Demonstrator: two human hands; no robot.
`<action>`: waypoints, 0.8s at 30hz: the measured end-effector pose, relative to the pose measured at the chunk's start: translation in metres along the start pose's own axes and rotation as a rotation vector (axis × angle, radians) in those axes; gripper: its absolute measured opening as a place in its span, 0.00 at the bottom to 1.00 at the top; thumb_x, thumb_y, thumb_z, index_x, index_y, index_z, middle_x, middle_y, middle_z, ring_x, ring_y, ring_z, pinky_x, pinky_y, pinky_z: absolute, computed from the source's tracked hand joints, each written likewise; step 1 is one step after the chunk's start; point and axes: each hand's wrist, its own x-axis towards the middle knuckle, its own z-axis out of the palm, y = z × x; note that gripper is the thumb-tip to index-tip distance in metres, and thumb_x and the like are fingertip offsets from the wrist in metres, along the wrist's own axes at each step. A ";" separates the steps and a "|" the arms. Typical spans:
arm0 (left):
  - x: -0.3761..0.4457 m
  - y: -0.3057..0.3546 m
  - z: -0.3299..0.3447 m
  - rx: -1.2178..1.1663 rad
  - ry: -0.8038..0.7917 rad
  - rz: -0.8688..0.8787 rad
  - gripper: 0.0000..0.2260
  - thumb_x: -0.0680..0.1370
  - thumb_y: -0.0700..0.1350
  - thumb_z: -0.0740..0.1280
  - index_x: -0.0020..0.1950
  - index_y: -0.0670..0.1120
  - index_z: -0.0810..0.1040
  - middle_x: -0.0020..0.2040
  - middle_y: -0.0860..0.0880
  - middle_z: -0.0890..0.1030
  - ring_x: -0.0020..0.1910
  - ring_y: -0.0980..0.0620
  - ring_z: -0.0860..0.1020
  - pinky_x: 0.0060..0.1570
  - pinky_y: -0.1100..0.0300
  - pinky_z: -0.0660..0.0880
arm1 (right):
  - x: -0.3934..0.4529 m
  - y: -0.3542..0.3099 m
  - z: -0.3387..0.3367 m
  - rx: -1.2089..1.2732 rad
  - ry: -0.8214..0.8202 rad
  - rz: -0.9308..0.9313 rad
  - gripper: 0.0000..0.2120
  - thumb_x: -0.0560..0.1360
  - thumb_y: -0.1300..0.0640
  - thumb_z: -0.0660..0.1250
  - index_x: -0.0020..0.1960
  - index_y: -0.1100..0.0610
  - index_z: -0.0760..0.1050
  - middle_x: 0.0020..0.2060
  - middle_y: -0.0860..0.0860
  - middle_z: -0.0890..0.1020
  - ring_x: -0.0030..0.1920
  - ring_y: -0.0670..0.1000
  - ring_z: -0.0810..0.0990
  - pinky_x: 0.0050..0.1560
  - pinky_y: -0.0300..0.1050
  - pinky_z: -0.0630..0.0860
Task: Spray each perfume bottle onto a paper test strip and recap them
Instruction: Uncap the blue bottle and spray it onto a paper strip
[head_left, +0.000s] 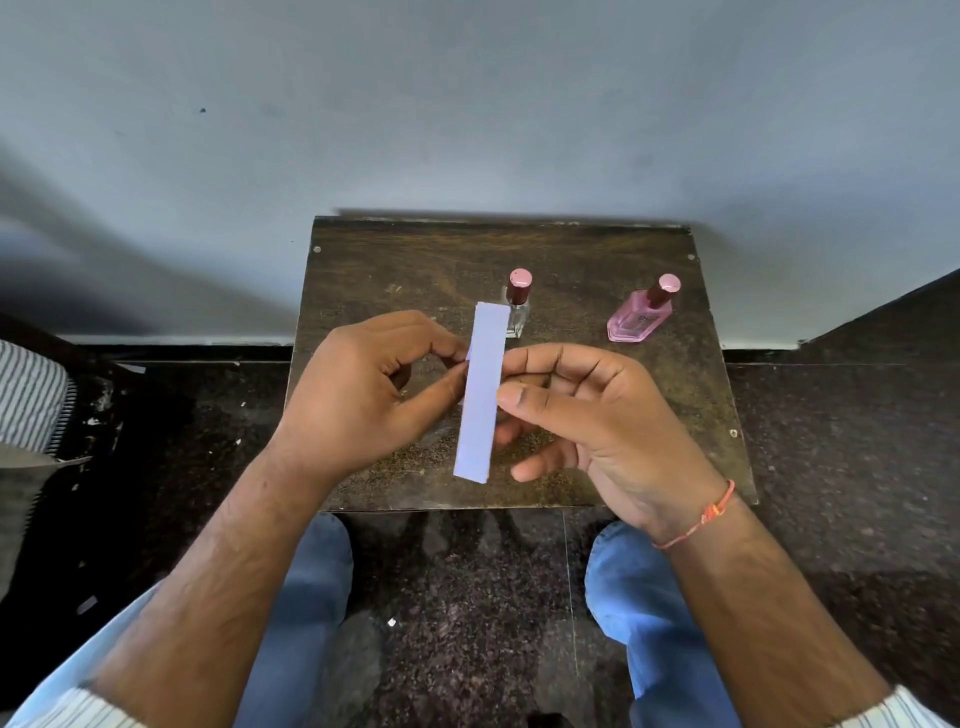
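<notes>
A long white paper test strip (482, 392) is held lengthwise above the small dark wooden table (395, 270). My left hand (363, 395) pinches its left edge with thumb and fingers. My right hand (587, 415) pinches its right edge, thumb on top. A clear square perfume bottle (518, 306) with a dark red cap stands just behind the strip's far end, partly hidden by it. A pink faceted perfume bottle (641, 317) with a dark red cap stands further right. Both bottles are capped.
The table stands against a grey wall (467, 104), over a dark speckled floor (467, 597). My knees in blue jeans (306, 582) are below the table's front edge. A striped fabric (28, 395) lies at the far left.
</notes>
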 end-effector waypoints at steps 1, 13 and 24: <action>0.000 0.001 0.001 0.019 0.004 0.013 0.03 0.80 0.42 0.77 0.52 0.44 0.88 0.47 0.53 0.86 0.32 0.65 0.73 0.34 0.73 0.64 | 0.000 -0.001 0.002 -0.009 0.005 0.003 0.16 0.70 0.56 0.78 0.56 0.59 0.86 0.47 0.57 0.89 0.41 0.55 0.86 0.31 0.46 0.85; -0.001 0.005 0.002 0.106 0.063 0.066 0.05 0.81 0.45 0.76 0.53 0.43 0.88 0.49 0.53 0.86 0.41 0.78 0.74 0.42 0.79 0.65 | 0.001 0.006 0.010 -0.112 0.132 -0.020 0.11 0.77 0.61 0.79 0.59 0.57 0.85 0.44 0.56 0.90 0.38 0.52 0.86 0.26 0.45 0.81; 0.000 0.003 0.000 0.133 0.123 -0.001 0.04 0.81 0.45 0.77 0.51 0.45 0.88 0.49 0.53 0.87 0.38 0.72 0.75 0.40 0.76 0.65 | -0.001 0.007 0.011 -0.199 0.201 -0.055 0.09 0.76 0.62 0.80 0.55 0.57 0.85 0.44 0.56 0.90 0.37 0.54 0.87 0.28 0.48 0.82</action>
